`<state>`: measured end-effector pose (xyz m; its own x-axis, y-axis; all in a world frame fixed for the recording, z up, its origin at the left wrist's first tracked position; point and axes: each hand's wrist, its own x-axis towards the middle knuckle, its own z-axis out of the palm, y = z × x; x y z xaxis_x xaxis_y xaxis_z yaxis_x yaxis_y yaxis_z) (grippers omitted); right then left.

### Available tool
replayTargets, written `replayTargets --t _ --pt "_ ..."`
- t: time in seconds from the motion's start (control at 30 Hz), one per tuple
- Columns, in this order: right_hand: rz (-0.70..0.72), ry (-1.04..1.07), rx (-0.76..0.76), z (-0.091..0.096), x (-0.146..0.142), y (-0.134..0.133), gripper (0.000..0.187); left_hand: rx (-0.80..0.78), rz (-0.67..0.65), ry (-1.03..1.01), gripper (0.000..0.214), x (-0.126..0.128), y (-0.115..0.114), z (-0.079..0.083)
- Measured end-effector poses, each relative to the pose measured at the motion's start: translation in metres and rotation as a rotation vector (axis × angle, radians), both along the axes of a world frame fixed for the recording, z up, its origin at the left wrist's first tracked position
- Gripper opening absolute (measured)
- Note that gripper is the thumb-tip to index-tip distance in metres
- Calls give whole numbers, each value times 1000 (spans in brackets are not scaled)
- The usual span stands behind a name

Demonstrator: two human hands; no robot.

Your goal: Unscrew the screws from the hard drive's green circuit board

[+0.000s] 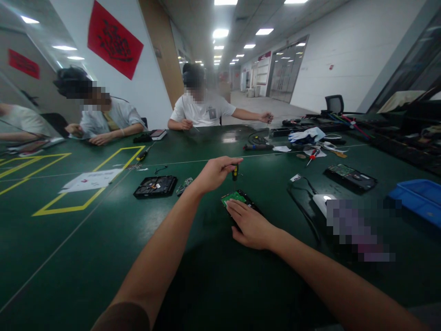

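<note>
Two-handed hold, centre of frame

Hands, mine, two. Left hand (217,174): fingers and thumb pinching the top of one black-and-yellow screwdriver (235,174), upright, shaft pointing down at the drive. Right hand (254,226): laid flat, fingers close together, on one green-boarded hard drive (237,196), centre.

Further drives, two: a black drive (155,187) left of centre; a board-side-up drive (350,178) at right.

Further screwdrivers, two: a yellow-handled driver (142,155), left of centre; a red-handled driver (313,156), upper right.

Blue tray (417,202), one, right edge. Printed sheet (90,180), one, left.
</note>
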<state>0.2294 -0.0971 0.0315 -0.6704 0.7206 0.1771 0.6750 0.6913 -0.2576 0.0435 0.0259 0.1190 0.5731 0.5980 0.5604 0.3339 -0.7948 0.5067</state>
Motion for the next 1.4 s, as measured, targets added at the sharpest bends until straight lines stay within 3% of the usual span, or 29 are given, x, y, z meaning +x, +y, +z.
replayTargets --t 0.13,0.3,0.4,0.53,0.8,0.9,1.03,1.4 --pt "-5 1 -6 2 -1 -1 67 106 149 -31 26 6 1 -6" --pt "-7 0 -13 3 -1 -1 67 117 248 -83 30 10 2 -10" --pt "-9 0 -7 3 -1 -1 67 -7 219 -124 29 8 5 -14" --pt "-12 -9 15 1 -1 -1 65 -182 70 -115 39 4 10 -19" --pt "-5 -5 -3 -1 0 0 67 -72 49 -12 47 -1 3 -9" --pt "-10 -1 -12 0 0 0 67 -18 78 9 40 2 0 -5" --pt "-15 3 1 0 0 -1 66 41 116 -2 29 7 -1 -6" --pt "-14 -2 5 3 -1 -2 65 55 177 -18 41 6 3 -11"
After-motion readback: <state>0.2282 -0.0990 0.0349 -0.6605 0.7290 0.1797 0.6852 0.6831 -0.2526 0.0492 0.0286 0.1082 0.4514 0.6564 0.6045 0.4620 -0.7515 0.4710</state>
